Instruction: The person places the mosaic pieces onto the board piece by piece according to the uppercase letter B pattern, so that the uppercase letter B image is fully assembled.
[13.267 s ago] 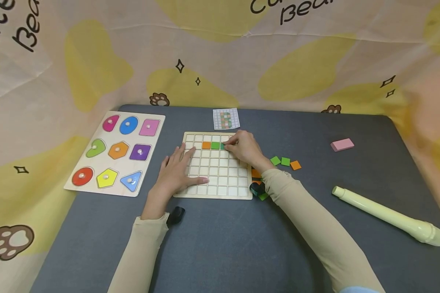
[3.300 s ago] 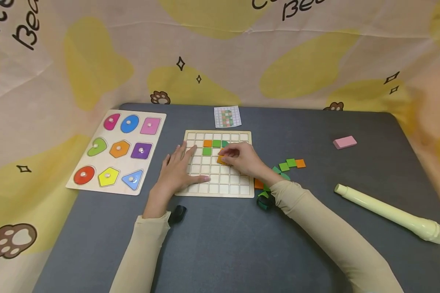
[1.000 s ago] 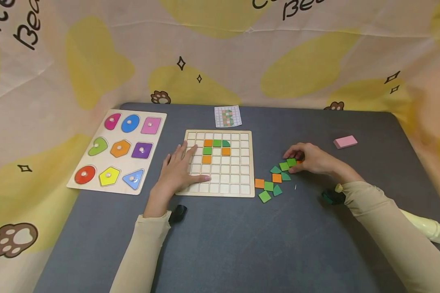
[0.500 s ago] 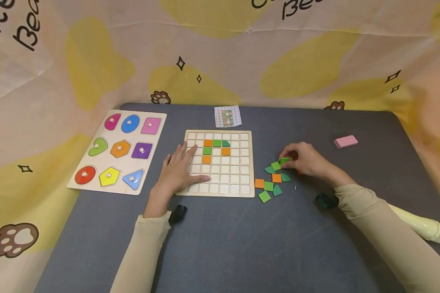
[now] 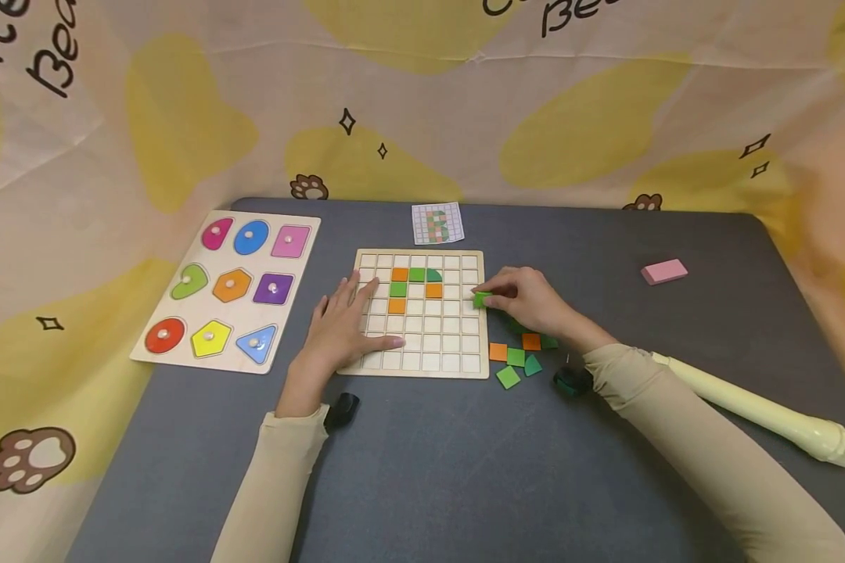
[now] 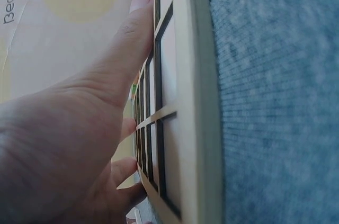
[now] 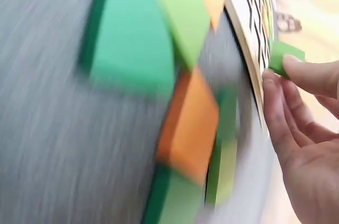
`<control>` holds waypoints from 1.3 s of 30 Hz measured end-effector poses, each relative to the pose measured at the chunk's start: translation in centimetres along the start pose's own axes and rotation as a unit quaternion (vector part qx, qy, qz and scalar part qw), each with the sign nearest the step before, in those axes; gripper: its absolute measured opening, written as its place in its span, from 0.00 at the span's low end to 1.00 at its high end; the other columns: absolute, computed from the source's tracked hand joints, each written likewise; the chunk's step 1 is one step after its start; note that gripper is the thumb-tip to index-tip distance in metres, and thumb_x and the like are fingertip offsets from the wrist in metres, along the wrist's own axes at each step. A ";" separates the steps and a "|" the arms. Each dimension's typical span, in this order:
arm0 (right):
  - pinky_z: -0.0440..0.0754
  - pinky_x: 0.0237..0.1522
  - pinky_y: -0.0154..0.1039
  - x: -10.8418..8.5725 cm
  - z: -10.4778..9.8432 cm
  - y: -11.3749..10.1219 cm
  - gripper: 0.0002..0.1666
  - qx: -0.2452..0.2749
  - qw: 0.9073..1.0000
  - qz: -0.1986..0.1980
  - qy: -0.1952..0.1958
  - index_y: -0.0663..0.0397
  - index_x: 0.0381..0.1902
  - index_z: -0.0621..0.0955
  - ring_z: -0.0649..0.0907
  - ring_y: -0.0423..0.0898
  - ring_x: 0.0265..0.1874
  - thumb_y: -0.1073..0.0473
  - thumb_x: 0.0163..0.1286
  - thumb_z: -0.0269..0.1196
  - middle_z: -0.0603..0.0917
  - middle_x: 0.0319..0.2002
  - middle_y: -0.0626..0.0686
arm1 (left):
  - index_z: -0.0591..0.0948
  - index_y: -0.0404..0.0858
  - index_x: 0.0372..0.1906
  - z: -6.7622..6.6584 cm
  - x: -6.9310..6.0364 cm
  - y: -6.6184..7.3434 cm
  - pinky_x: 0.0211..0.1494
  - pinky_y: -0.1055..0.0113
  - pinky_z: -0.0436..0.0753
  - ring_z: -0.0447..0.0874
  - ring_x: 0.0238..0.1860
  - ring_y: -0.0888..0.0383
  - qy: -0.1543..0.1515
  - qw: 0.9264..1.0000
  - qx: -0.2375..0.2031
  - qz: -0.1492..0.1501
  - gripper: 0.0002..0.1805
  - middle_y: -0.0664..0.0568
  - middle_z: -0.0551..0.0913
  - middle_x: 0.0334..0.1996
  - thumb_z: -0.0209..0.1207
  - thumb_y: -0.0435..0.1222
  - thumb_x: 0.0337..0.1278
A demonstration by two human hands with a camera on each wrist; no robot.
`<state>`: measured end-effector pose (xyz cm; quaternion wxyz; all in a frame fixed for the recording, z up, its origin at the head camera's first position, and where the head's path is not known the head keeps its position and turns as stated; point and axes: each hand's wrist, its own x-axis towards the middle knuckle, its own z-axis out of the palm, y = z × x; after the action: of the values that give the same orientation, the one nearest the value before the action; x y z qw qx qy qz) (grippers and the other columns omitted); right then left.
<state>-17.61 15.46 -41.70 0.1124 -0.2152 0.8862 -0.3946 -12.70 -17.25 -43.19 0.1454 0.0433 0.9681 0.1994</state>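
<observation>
A light green square tile (image 5: 482, 299) is pinched between the thumb and fingers of my right hand (image 5: 531, 301), at the right edge of the wooden grid board (image 5: 458, 332). The right wrist view shows the same green tile (image 7: 286, 59) at the fingertips. My left hand (image 5: 331, 332) lies spread over the board's left side, thumb and fingers straight. Set in the board's cells are orange and green square tiles and a dark green quarter-round tile (image 5: 433, 276). Right of the board lie loose tiles, among them an orange square (image 5: 498, 353); my right hand partly hides some.
Behind the board lies a small pattern card (image 5: 438, 224). A knob puzzle board (image 5: 228, 289) with coloured shapes is at the left. Toward the right are a pink block (image 5: 664, 271) and a pale yellow tube (image 5: 767, 414), partly behind the right sleeve.
Several tiles now fill cells that were bare 13 seconds ago. In the last second my right hand took a green square from the loose tiles and moved left to the board. My left hand stayed.
</observation>
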 end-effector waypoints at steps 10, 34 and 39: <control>0.81 0.44 0.39 2.5 4.7 -2.3 0.04 0.048 0.999 -0.009 0.023 0.54 0.42 0.89 0.84 0.46 0.38 0.61 0.71 0.73 0.89 0.37 0.53 | 0.50 0.51 0.88 0.1 0.1 -0.1 0.86 0.33 0.40 0.36 0.88 0.40 0.001 1.000 0.004 0.002 0.67 0.46 0.36 0.89 0.73 0.68 0.49; 0.79 0.42 0.42 4.5 7.5 -5.2 0.09 -0.053 0.998 -0.013 0.030 0.51 0.47 0.93 0.78 0.50 0.44 0.59 0.70 0.74 0.86 0.42 0.52 | 0.50 0.51 0.88 0.1 0.0 -0.3 0.85 0.33 0.41 0.37 0.88 0.39 0.008 1.000 0.003 0.012 0.66 0.45 0.37 0.89 0.72 0.68 0.51; 0.79 0.42 0.42 4.2 7.1 -5.2 0.12 -0.089 0.996 -0.021 0.012 0.49 0.52 0.92 0.77 0.49 0.45 0.57 0.73 0.72 0.84 0.46 0.51 | 0.50 0.51 0.88 0.1 0.0 -0.3 0.85 0.32 0.42 0.38 0.88 0.39 0.007 1.000 0.006 0.011 0.66 0.46 0.37 0.89 0.72 0.68 0.51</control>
<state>-17.17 5.79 -42.60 0.0740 -0.2378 0.9145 -0.3188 -12.66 -17.51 -43.44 0.1359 0.0537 0.9697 0.1957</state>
